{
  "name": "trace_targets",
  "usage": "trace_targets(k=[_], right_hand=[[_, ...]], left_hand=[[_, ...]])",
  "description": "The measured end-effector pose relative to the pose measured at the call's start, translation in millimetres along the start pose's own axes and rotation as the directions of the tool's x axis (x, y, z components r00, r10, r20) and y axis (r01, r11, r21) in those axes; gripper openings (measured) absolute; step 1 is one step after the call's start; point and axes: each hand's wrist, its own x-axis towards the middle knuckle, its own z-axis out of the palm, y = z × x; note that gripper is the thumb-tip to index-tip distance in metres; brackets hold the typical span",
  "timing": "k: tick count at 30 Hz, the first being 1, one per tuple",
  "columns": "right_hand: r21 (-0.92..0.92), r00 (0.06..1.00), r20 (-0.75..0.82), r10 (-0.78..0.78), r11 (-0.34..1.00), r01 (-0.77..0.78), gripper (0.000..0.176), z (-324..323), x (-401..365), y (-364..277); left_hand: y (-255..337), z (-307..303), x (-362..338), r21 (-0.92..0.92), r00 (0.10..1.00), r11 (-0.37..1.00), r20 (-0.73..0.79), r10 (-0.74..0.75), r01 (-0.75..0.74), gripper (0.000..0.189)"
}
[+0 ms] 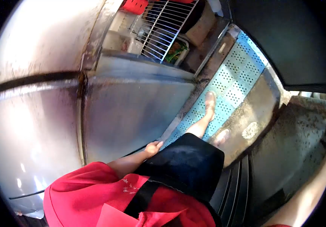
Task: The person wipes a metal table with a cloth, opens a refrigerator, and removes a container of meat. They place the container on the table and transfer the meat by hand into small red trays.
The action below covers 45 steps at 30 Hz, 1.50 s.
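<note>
My left hand (153, 148) is closed at the edge of a large stainless steel door (132, 109), low on the left. Its fingers appear curled on that edge, though they are small in view. My right forearm (310, 193) reaches up along the far right border, and the hand itself is cut off by the dark rim. Beyond the steel door lies an open steel cabinet with a wire shelf (159, 28). Under and beside the shelf sit a clear plastic container (134, 46) and a white tub of green food (178, 51).
Blue perforated mats (223, 89) run along a dirty floor (259, 98), with my feet on and beside them. A red basket (134, 6) and a brown box (200, 26) are at the top. A dark panel (295, 41) and a stained metal surface (295, 140) stand at right.
</note>
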Motion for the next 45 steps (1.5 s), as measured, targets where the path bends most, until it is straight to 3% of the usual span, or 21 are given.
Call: trace_targets(k=[6,7,8,9,10,11,14,16,18,20,22,23,26,30,34,37,39,42,43,44,45], right_hand=[[0.064,0.961,0.202,-0.19,0.981,0.181,0.059,6,-28,-25],[0.109,0.942,0.236,-0.24,0.969,0.22,0.059,12,-35,-25],[0.198,0.903,0.27,-0.335,0.937,0.288,0.059,24,-40,-21],[0.624,0.789,0.202,-0.579,0.698,0.352,0.06,47,-47,-16],[-0.005,0.822,0.396,-0.409,0.895,0.447,0.066,11,-67,-44],[0.113,0.893,0.369,-0.259,0.966,0.233,0.069,-10,-89,-76],[0.234,0.79,0.396,-0.468,0.883,0.406,0.08,-21,-130,-139],[0.104,0.899,0.396,-0.188,0.982,0.16,0.079,-54,-176,-198],[0.5,0.816,0.566,-0.117,0.836,-0.226,0.079,-76,-223,-227],[0.749,0.876,0.424,-0.228,0.632,-0.199,0.077,-69,-286,-236],[0.586,0.707,0.682,-0.189,0.72,-0.372,0.072,-92,-358,-246],[0.454,0.509,0.851,-0.133,0.673,-0.583,0.071,-109,-399,-254],[0.303,0.133,0.946,-0.297,0.652,-0.695,0.055,-132,-513,-256],[0.242,0.007,0.924,-0.381,0.572,-0.784,0.043,-154,-637,-227],[0.083,-0.034,0.964,-0.264,0.421,-0.903,0.035,-182,-719,-189],[0.037,-0.035,0.978,-0.205,0.338,-0.94,0.033,-216,-742,-170],[0.048,-0.01,0.981,-0.195,0.293,-0.955,0.033,-233,-744,-167],[0.273,0.188,0.919,-0.348,0.214,-0.938,0.035,-263,-711,-187],[0.396,0.305,0.882,-0.359,0.218,-0.892,0.034,-276,-694,-191],[0.511,0.414,0.832,-0.368,0.223,-0.83,0.033,-290,-676,-191],[0.637,0.546,0.769,-0.332,0.324,-0.7,0.034,-300,-661,-185]], left_hand=[[-125,12,-53,0.043,0.978,0.977,-0.013,-0.209,0.209,0.058],[-151,15,-50,-0.074,0.972,0.969,-0.005,-0.237,0.236,0.057],[-176,17,-47,-0.04,0.964,0.963,-0.005,-0.266,0.266,0.058],[-190,15,-49,-0.037,0.959,0.958,-0.019,-0.284,0.283,0.06],[-205,15,-51,-0.035,0.953,0.953,-0.034,-0.303,0.301,0.063],[-225,20,-47,-0.046,0.96,0.96,-0.025,-0.279,0.277,0.063],[-292,53,-27,-0.261,0.929,0.928,-0.187,-0.319,0.266,0.061],[-299,50,-33,-0.453,0.918,0.861,-0.191,-0.349,0.233,0.07],[-272,29,-64,-0.775,0.941,0.62,-0.106,-0.32,0.123,0.079],[-244,-2,-93,-0.84,0.973,0.542,-0.101,-0.207,0.029,0.08],[-254,-6,-86,-0.919,0.981,0.393,-0.106,-0.165,-0.033,0.08],[-254,-7,-89,-0.921,0.982,0.388,-0.107,-0.157,-0.039,0.08],[-244,-17,-111,-0.957,0.98,0.261,-0.163,-0.117,-0.128,0.078],[-240,-24,-138,-0.973,0.938,0.14,-0.214,-0.273,-0.181,0.06],[-252,-26,-138,-0.905,0.901,0.067,-0.424,-0.095,-0.419,0.054],[-238,-19,-148,-0.713,0.711,0.216,-0.696,-0.104,-0.667,0.036],[-247,-14,-146,-0.734,0.749,0.233,-0.662,-0.033,-0.638,0.041],[-225,31,-194,-0.755,0.791,0.253,-0.608,0.076,-0.605,0.045],[-225,64,-199,-0.813,0.832,0.204,-0.498,0.244,-0.546,0.056],[-230,102,-187,-0.259,0.504,0.471,-0.686,0.525,-0.843,0.07],[-217,125,-230,-0.609,0.761,0.498,-0.301,0.575,-0.617,0.083]])
